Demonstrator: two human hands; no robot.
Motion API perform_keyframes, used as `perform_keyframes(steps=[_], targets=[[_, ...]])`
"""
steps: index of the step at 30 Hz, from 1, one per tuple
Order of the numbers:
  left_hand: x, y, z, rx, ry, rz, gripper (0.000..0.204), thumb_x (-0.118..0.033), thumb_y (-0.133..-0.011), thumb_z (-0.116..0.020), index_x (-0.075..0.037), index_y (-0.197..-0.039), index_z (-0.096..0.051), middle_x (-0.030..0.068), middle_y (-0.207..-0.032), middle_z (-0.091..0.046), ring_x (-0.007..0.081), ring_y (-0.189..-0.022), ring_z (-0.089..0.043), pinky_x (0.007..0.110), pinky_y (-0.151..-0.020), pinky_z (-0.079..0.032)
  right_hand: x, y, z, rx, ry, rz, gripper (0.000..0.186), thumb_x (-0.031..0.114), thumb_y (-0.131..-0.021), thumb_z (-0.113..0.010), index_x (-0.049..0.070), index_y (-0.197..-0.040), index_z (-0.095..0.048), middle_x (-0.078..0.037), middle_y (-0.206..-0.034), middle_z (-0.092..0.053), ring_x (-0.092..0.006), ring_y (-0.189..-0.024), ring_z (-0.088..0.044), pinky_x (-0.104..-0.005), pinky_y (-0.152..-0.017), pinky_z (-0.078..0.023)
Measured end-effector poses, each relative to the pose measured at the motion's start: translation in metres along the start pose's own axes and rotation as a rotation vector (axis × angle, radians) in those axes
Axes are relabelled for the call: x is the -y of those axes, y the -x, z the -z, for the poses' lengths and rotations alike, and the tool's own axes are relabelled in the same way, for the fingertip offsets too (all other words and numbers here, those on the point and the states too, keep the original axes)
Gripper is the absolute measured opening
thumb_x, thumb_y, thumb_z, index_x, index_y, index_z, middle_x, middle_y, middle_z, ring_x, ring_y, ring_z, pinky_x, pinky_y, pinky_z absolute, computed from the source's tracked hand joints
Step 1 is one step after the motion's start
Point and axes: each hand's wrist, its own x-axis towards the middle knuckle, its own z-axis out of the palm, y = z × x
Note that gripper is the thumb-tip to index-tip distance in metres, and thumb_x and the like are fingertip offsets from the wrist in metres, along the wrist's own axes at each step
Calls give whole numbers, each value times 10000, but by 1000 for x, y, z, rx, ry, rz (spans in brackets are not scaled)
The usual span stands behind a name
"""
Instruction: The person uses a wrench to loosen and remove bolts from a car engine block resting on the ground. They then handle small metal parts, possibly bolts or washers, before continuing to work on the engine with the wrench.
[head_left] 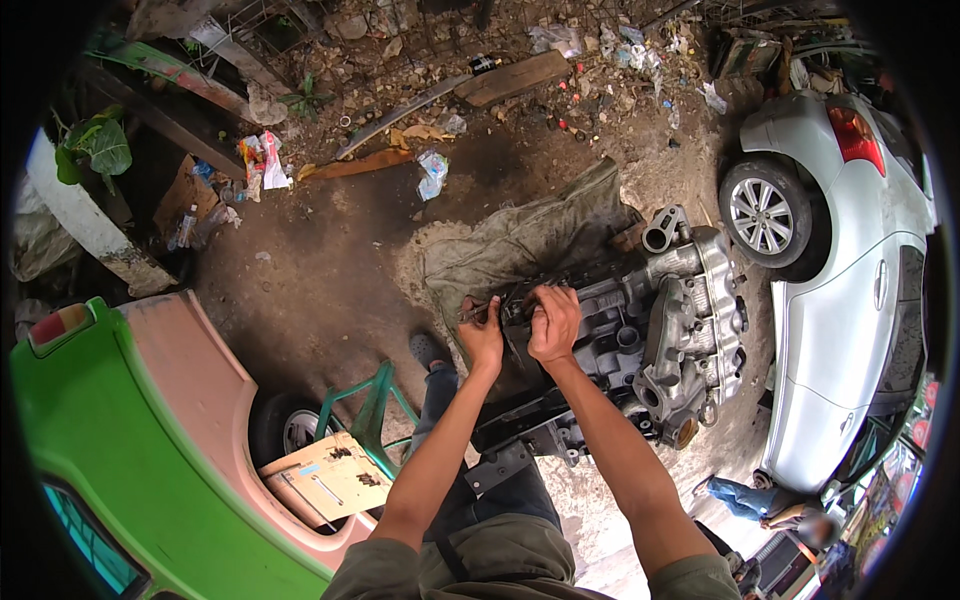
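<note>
A large metal engine [700, 325] lies in front of me, its silver manifold side to the right and its dark, greasy end under my hands. At that left end, my left hand [483, 335] has its grease-stained thumb and fingers closed by a dark part, and whatever they grip is too small and dark to make out. Close beside it on the right, my right hand [553, 322] is bent over the engine's edge with curled fingers. Its fingertips are partly hidden, so what they hold does not show.
Beneath the engine's far side spreads a grey-green cloth [500, 238]. A green stool [372, 415] and a cardboard sheet [325, 480] stand at my left, beside a green and pink car [190, 440]. A silver car [830, 330] flanks the right; another person [745, 497] is behind it. Planks [515, 78] and litter lie ahead.
</note>
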Motion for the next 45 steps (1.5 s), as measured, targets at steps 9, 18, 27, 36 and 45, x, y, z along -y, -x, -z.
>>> perform_keyframes(steps=[9,18,27,36,45], targets=[[-12,0,-7,-28,7,-37,200,-67,-940,-717,-8,-885,-535,56,-796,-629,102,-758,-548,272,-692,-430,-3,2,-1,15,2,-2,250,202,-756,-493,-1,-863,-590,-176,-801,-601,-395,-768,-558,-458,-786,-420],[-17,1,-2,61,-47,-18,174,-24,-946,-681,-7,-866,-528,34,-764,-555,107,-738,-481,275,-701,-413,-3,2,-2,-13,2,8,264,197,-749,-500,-10,-879,-599,-186,-799,-603,-402,-767,-558,-468,-785,-420],[-22,5,2,98,-64,81,120,-33,-967,-657,-39,-915,-549,16,-878,-590,98,-819,-514,254,-761,-422,-4,3,-1,22,-1,-9,277,213,-765,-498,-15,-886,-601,-189,-816,-615,-402,-781,-569,-461,-786,-418],[-13,-8,1,161,59,113,150,-95,-973,-683,0,-1027,-581,77,-973,-662,157,-907,-598,273,-826,-455,-3,2,0,27,-7,-4,279,227,-765,-486,-3,-878,-595,-181,-805,-605,-400,-786,-564,-465,-784,-410],[-11,1,12,185,5,113,50,4,-976,-613,-36,-966,-585,45,-977,-652,107,-914,-603,257,-785,-453,-1,1,-2,-8,8,-11,276,243,-802,-458,3,-819,-595,-177,-787,-622,-413,-760,-558,-446,-789,-415]])
